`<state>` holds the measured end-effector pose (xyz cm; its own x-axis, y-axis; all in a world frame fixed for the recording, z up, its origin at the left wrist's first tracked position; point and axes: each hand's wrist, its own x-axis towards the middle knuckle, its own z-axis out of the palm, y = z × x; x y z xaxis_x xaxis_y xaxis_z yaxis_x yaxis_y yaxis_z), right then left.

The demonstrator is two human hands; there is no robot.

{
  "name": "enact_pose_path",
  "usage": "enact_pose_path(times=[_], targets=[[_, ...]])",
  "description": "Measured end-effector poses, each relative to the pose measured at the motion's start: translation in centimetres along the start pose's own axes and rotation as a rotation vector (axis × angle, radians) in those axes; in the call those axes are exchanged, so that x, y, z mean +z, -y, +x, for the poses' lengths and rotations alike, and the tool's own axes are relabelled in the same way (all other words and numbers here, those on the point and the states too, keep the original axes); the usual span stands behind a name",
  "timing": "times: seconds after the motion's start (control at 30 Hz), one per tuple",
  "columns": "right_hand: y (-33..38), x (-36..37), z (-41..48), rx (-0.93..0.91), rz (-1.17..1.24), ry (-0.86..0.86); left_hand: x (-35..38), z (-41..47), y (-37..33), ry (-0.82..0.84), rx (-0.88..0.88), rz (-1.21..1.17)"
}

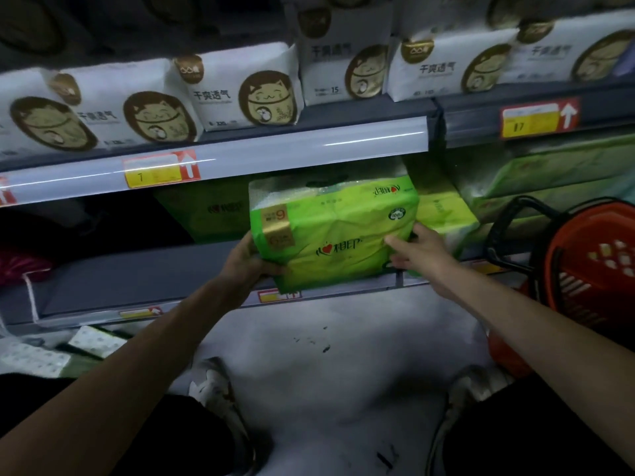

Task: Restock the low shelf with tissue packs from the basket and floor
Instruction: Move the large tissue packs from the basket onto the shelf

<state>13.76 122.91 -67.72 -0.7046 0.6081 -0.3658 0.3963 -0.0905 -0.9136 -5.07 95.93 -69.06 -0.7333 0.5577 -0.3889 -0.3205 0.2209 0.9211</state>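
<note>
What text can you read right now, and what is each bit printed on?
"心相印": front of the green tissue pack
"100": round badge on that pack
"6": its gold corner label
"干爽透气": white cat-logo packs, upper shelf
"15": tall white pack
"1": left yellow price tag
"17": right yellow price tag
Fine print and the lower shelf tags: too blurred to read.
</note>
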Motion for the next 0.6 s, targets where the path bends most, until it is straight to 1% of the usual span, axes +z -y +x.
enact_pose_path(times=[0.07,0.1,0.17,0.23,0.33,0.43,0.5,0.6], targets=[[0.3,0.5,1.2,0.044,0.103,-0.048,1.1,1.4,0.0,-0.028,0.054,0.017],[0.3,0.9,1.5,0.085,0.152,-0.05,1.7,1.9,0.0,-0.039,0.079,0.064],[-0.3,1.4,2.0,0.209,0.243,-0.021,3.0,2.8,0.3,-0.057,0.104,0.188],[-0.8,1.8,2.1,0.308,0.256,0.001,3.4,3.8,1.6,-0.059,0.087,0.241],[-1.0,2.0,2.1,0.323,0.198,-0.02,3.4,4.6,3.2,-0.053,0.028,0.171],[-0.4,2.4,1.5,0.323,0.171,-0.059,4.1,3.9,3.2,-0.116,-0.026,0.106],[-0.2,2.7,1.2,0.322,0.157,-0.118,5.1,2.9,3.1,-0.171,-0.044,0.075],[-0.1,3.4,0.8,0.352,0.153,-0.185,5.9,1.8,4.3,-0.181,-0.048,0.009]])
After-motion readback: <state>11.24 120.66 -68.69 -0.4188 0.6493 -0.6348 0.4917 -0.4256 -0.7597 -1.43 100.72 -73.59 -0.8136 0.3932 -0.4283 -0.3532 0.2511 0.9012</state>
